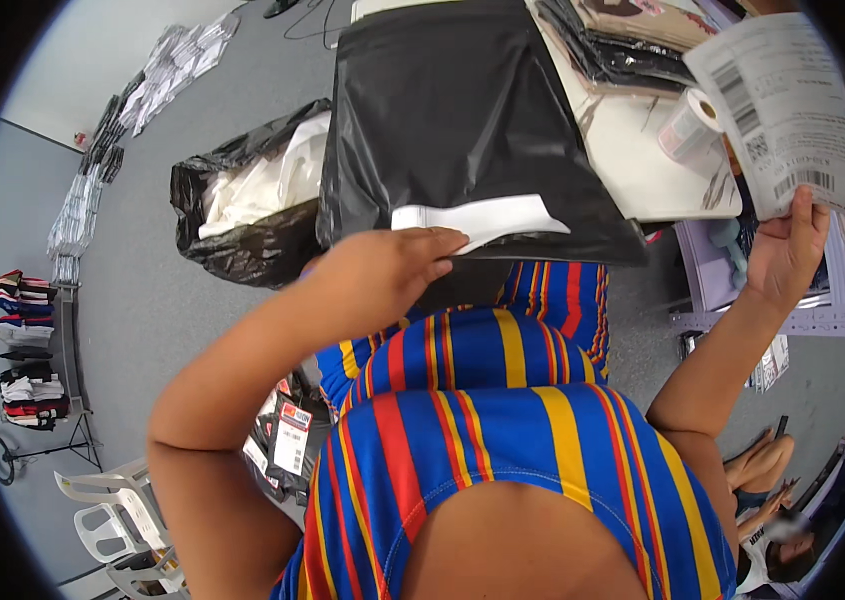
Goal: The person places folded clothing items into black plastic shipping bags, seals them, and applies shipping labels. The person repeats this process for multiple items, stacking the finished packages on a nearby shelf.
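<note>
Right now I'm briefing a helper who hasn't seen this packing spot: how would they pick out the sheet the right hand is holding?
Start at the white table at the top right, past the big black plastic mailer bag. Above its right edge the right hand pinches a white paper label sheet by its lower edge. Unlike the label roll beside it, it is flat, held up in the air, and printed with barcodes.

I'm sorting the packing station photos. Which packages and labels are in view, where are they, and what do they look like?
Black mailer bag: centre, under left hand, white seal strip.
Shipping label sheet: upper right, held by right hand, white with barcodes.
Label roll: on table, white.
</note>
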The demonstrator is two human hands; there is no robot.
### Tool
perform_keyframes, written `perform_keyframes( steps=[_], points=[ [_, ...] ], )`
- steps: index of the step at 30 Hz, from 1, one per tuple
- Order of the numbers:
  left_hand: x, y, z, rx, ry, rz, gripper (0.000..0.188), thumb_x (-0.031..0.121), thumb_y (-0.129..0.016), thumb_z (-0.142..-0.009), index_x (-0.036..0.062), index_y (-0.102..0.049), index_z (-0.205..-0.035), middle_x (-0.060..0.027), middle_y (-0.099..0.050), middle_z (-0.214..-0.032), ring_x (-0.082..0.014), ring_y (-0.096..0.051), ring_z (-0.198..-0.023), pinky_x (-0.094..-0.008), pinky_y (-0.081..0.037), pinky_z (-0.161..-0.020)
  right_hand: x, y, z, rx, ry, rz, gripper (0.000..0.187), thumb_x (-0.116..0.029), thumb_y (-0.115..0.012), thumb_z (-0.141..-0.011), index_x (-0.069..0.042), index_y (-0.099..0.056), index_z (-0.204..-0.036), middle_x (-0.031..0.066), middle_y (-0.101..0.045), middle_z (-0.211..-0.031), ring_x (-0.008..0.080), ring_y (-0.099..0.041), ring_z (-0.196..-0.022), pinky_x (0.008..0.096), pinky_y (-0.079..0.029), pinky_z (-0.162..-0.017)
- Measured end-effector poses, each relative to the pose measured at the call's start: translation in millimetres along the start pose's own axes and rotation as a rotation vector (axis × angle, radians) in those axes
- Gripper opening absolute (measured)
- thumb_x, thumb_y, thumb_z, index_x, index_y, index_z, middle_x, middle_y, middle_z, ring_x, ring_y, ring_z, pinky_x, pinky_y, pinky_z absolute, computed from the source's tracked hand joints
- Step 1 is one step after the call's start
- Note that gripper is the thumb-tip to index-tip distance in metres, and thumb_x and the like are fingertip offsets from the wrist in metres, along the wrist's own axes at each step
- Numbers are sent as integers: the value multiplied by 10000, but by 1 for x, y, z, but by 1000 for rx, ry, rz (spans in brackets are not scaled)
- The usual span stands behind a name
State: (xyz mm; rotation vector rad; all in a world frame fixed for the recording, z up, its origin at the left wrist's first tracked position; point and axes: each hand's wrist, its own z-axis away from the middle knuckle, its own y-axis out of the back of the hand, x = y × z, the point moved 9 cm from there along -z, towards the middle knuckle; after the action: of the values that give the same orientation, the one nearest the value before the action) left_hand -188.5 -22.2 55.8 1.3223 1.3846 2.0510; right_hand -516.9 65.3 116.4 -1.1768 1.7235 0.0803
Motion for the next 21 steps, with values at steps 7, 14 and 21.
perform_keyframes(
  steps=[7,14,21],
  points=[
    [-66,130,-115,106,87,-546,295,290,-438,-820,69,-578,-957,-141,-581,-899,-288,-544,-855,-374,-422,-751,21,-93,-24,-192,-79,-187,102,-78,-549,-785,-47,-487,-860,50,-554,-833,85,-508,-739,197,-404,-643],
    [-122,122,-160,869,-588,295,416,162,-463,-791,16,-382,-1173,-149,-436,-1153,-302,-381,-1091,-384,-281,-926,227,-237,17,-591,-775,-269,119,-154,-584,-770,-81,-509,-826,22,-579,-823,93,-558,-704,246,-467,-607],
    [-183,67,-169,374,419,-38,312,241,-501,-771,110,-536,-1053,-148,-489,-1103,-340,-418,-1051,-383,-347,-870,313,-207,17,-455,-962,-161,158,-179,-570,-782,-102,-492,-895,13,-581,-825,101,-567,-725,241,-461,-601]
  ],
)
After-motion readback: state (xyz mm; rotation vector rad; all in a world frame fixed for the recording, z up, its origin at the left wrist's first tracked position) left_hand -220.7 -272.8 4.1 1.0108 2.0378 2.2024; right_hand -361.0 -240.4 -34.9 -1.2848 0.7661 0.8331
